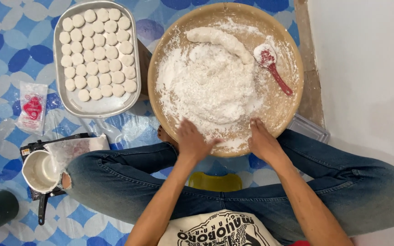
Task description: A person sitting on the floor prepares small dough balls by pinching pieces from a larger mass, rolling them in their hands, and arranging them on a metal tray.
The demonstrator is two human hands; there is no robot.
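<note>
Two hands work at the near rim of a big round wooden tray point(292, 98), which sits on the floor w/ a blue-and-white patterned mat point(5, 41). Left hand point(192, 141) lies palm down, fingers spread & open, touching the near edge of the white flour pile point(210, 86); it holds nothing. Right hand point(261, 140) rests on the tray's near-right rim, fingers loosely together, also holding nothing, likely steadying it. A dough log point(222, 40) lies at the far side of the flour, so it's coated & probably won't stick. A red spoon point(273, 68) rests just right of it, dusted white. Left of the tray, a metal pan point(99, 107) holds rows of small round dough pieces point(97, 52), kept apart, close enough to reach. A white cup point(39, 172) sits by the left knee.
</note>
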